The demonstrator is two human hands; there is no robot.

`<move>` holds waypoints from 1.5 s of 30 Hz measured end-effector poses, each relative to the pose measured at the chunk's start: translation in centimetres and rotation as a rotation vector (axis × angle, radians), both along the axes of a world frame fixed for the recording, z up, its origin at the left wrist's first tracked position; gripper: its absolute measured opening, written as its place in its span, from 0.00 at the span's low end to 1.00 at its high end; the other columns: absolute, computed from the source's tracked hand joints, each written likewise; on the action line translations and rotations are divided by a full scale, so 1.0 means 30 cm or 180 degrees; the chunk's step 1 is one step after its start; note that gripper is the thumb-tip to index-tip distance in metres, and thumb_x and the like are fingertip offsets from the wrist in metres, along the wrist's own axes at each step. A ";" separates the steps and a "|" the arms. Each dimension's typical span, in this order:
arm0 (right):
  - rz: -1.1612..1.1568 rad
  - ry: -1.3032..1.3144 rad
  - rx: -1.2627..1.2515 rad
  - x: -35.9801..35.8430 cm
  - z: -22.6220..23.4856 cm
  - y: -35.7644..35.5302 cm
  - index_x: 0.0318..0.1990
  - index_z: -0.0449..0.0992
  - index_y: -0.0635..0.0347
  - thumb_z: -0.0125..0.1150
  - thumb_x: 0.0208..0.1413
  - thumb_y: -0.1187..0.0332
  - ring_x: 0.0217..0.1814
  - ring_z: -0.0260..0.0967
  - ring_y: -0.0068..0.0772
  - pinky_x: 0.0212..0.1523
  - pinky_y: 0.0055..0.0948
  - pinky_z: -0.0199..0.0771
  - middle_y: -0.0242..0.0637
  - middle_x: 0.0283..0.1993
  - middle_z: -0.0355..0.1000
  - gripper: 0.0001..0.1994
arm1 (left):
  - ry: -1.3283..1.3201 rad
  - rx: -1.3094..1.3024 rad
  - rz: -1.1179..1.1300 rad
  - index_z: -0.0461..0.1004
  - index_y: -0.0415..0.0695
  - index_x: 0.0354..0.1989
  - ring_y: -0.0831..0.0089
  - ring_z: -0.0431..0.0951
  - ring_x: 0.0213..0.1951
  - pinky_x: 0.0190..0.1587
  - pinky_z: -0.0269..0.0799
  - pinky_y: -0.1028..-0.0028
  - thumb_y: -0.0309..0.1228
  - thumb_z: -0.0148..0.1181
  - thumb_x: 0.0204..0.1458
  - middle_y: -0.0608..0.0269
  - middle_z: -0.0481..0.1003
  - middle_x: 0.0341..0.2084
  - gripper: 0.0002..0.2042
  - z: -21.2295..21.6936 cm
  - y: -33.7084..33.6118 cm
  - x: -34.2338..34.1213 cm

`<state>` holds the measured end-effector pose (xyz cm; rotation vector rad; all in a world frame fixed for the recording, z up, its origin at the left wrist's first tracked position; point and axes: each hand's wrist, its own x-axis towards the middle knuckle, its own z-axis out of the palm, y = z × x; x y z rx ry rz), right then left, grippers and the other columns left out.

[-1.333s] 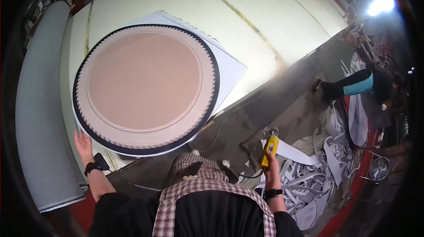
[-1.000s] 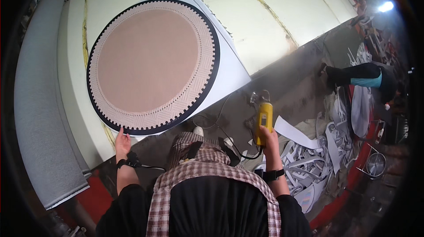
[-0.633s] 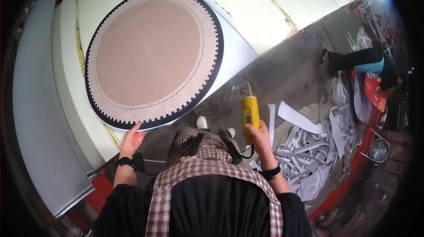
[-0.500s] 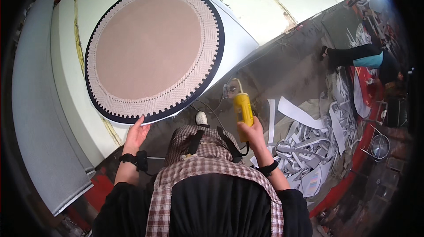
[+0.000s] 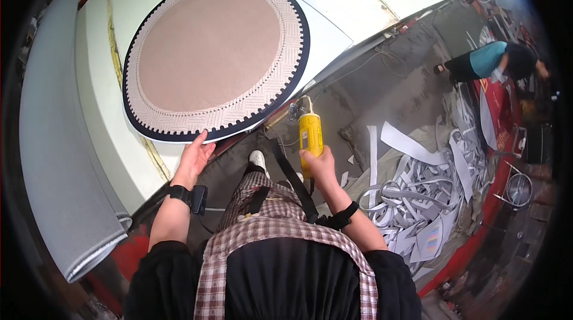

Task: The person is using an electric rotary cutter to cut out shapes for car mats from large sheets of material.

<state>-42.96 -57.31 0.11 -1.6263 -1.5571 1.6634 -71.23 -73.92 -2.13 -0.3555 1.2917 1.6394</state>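
Note:
A large round mat point(image 5: 209, 51) with a pinkish-tan middle, a patterned cream band and a black toothed border lies on the pale work table, on top of a white sheet point(image 5: 325, 42). At its near edge my left hand point(image 5: 196, 158) is closed on the rim, one fingertip on the black border and the other fingers lower down. My right hand point(image 5: 319, 168) is wrapped round the lower body of a yellow corded power tool point(image 5: 311, 132). The tool stands upright in my grip, its head near the table edge just right of the mat. What its tip touches is too small to tell.
At left stands a long grey roll of material point(image 5: 57, 141). White offcut strips point(image 5: 412, 186) are heaped on the floor at right. A co-worker in teal and black point(image 5: 489, 60) bends over at the far right. Thin cables point(image 5: 388, 60) trail near the table edge point(image 5: 412, 22).
Both hands have moved farther up the picture, the right one with the power tool also leftward, nearer the mat. My left foot has shifted left. The co-worker has changed posture.

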 end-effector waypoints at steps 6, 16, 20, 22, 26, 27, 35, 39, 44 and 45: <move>-0.0230 -0.0449 0.0326 -0.105 0.021 -0.044 0.34 0.63 0.67 0.62 0.39 0.63 0.26 0.65 0.25 0.26 0.25 0.66 0.40 0.28 0.67 0.19 | -0.0213 -0.0122 -0.0301 0.69 0.42 0.39 0.73 0.73 0.37 0.36 0.69 0.78 0.33 0.58 0.48 0.61 0.73 0.34 0.12 -0.022 -0.011 -0.030; -0.0650 -0.0166 0.0209 -0.224 0.020 -0.076 0.34 0.63 0.67 0.62 0.41 0.65 0.25 0.64 0.24 0.24 0.24 0.65 0.37 0.28 0.66 0.18 | -0.0388 -0.0221 -0.0588 0.67 0.40 0.41 0.68 0.74 0.39 0.31 0.69 0.81 0.32 0.56 0.50 0.59 0.72 0.37 0.13 -0.015 -0.012 -0.065; -0.0744 -0.0064 0.0261 -0.247 0.007 -0.064 0.34 0.63 0.67 0.62 0.41 0.65 0.25 0.63 0.23 0.23 0.24 0.65 0.36 0.28 0.66 0.18 | -0.0471 -0.0098 -0.0620 0.66 0.37 0.41 0.68 0.74 0.39 0.29 0.70 0.82 0.32 0.56 0.50 0.57 0.72 0.37 0.14 -0.004 -0.018 -0.074; -0.0796 -0.0016 0.0284 -0.259 0.007 -0.053 0.34 0.63 0.67 0.61 0.41 0.65 0.25 0.63 0.23 0.23 0.23 0.64 0.35 0.27 0.65 0.17 | -0.0433 -0.0107 -0.0599 0.66 0.37 0.41 0.68 0.74 0.39 0.29 0.71 0.82 0.32 0.55 0.50 0.56 0.72 0.37 0.14 0.001 -0.021 -0.080; -0.0846 -0.0050 0.0345 -0.279 0.014 -0.021 0.35 0.64 0.66 0.61 0.42 0.65 0.25 0.63 0.23 0.24 0.23 0.65 0.35 0.28 0.66 0.17 | -0.0521 -0.0124 -0.0620 0.66 0.37 0.41 0.67 0.74 0.40 0.29 0.70 0.82 0.33 0.56 0.50 0.57 0.72 0.38 0.14 0.006 -0.029 -0.090; -0.0897 -0.0156 0.0440 -0.283 0.015 -0.012 0.35 0.64 0.66 0.60 0.42 0.65 0.26 0.63 0.23 0.25 0.23 0.65 0.35 0.28 0.66 0.17 | -0.0537 -0.0100 -0.0616 0.66 0.37 0.41 0.67 0.74 0.40 0.29 0.71 0.82 0.32 0.56 0.50 0.57 0.72 0.38 0.14 0.008 -0.031 -0.093; -0.0847 -0.0048 0.0517 -0.290 -0.014 0.106 0.36 0.64 0.66 0.60 0.42 0.65 0.25 0.64 0.23 0.24 0.24 0.65 0.35 0.28 0.66 0.17 | -0.0568 -0.0008 -0.0630 0.67 0.37 0.40 0.67 0.74 0.39 0.31 0.70 0.81 0.32 0.56 0.49 0.57 0.73 0.36 0.14 0.056 -0.053 -0.115; -0.0694 -0.0112 0.0482 -0.276 -0.039 0.205 0.33 0.64 0.69 0.62 0.39 0.61 0.27 0.66 0.29 0.27 0.27 0.67 0.40 0.29 0.67 0.20 | -0.0501 -0.0021 -0.0591 0.68 0.36 0.38 0.66 0.75 0.37 0.31 0.71 0.80 0.32 0.57 0.49 0.56 0.73 0.34 0.13 0.060 -0.049 -0.130; -0.0639 -0.0129 0.0528 -0.269 -0.063 0.301 0.34 0.64 0.69 0.62 0.38 0.60 0.28 0.66 0.29 0.28 0.27 0.67 0.41 0.28 0.67 0.21 | -0.0454 -0.0075 -0.0494 0.69 0.35 0.38 0.64 0.75 0.37 0.29 0.72 0.80 0.30 0.57 0.48 0.54 0.73 0.34 0.13 0.055 -0.051 -0.144; -0.0680 -0.0152 0.0594 -0.266 -0.066 0.320 0.33 0.64 0.69 0.62 0.38 0.60 0.27 0.66 0.30 0.28 0.27 0.67 0.41 0.29 0.67 0.21 | -0.0437 -0.0062 -0.0491 0.69 0.35 0.38 0.64 0.75 0.36 0.30 0.72 0.80 0.30 0.57 0.48 0.54 0.73 0.34 0.12 0.056 -0.051 -0.145</move>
